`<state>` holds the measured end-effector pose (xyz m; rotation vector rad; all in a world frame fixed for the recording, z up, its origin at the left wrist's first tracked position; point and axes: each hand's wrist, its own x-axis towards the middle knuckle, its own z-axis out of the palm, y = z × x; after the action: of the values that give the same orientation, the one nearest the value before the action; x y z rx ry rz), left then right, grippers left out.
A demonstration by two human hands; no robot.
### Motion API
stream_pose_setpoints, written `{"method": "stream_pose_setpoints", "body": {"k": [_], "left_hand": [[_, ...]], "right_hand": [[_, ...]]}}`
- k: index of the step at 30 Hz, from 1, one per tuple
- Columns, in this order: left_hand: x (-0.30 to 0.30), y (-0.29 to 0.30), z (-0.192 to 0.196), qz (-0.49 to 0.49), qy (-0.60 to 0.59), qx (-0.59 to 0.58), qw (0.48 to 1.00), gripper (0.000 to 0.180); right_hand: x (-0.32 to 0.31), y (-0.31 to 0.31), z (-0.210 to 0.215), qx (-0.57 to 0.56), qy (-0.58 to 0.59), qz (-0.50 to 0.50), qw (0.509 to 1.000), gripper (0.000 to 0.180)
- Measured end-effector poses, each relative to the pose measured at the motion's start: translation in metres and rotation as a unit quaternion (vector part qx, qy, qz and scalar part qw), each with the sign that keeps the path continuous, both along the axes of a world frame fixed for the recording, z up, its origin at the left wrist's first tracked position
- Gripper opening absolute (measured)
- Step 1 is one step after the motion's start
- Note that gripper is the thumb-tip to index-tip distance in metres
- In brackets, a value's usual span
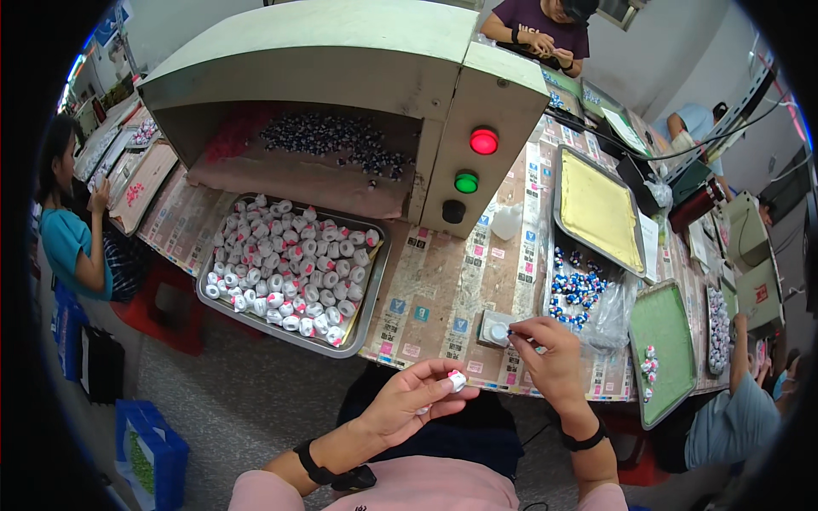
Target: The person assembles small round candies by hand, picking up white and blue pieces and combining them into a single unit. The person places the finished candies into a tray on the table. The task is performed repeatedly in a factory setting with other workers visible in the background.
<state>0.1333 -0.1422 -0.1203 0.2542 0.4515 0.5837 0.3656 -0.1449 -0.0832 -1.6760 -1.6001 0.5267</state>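
Head cam: left hand [407, 400] pinches small white cap [457, 380] by fingertips; right hand [550, 358] closed on tiny part over grey fixture [494, 328]. Risk: cap slips, rolls off worktop [443, 289] edge.

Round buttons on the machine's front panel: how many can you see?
3, stacked on the panel: a red button on top, a green button below it, and a black button lowest. None appears hidden.

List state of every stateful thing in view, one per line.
left hand: pinching a small white piece
right hand: fingertips on a white piece in the grey block
metal tray: full of white-and-pink pieces
red lamp: lit
green lamp: lit
clear bag: open, blue pieces inside
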Motion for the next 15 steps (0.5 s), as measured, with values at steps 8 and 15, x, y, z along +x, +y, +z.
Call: {"method": "stream_pose_setpoints", "body": {"k": [8, 15], "left_hand": [[-0.002, -0.003, -0.004, 0.013, 0.041, 0.014, 0.999, 0.034], [0.000, -0.004, -0.011, 0.011, 0.019, 0.022, 1.000, 0.029]], "right_hand": [[-0.002, 0.010, -0.015, 0.019, -0.069, 0.042, 0.997, 0.013], [-0.004, 0.009, -0.011, 0.043, -0.081, 0.037, 0.995, 0.011]]}}
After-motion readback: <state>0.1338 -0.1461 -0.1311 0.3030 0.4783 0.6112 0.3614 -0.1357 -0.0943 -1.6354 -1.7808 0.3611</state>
